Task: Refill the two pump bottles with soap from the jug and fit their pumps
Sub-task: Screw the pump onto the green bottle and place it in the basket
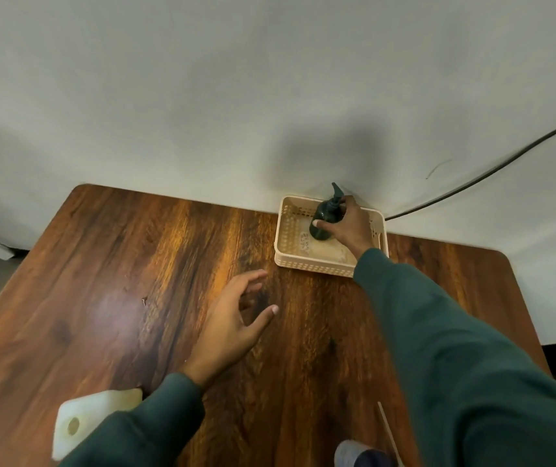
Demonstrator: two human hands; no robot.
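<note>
Jug (91, 417) lies flat; right hand (349, 227) grips upright pump bottle (325, 219)

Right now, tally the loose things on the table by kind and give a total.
Pump bottles: 1, the dark pump bottle in the basket, held by the right hand
Baskets: 1, the cream basket
Jugs: 1, the pale jug
Total: 3

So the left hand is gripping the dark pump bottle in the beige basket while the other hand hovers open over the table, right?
Not quite: the head view shows the right hand gripping the dark pump bottle in the beige basket; the left hand hovers open over the table.
</note>
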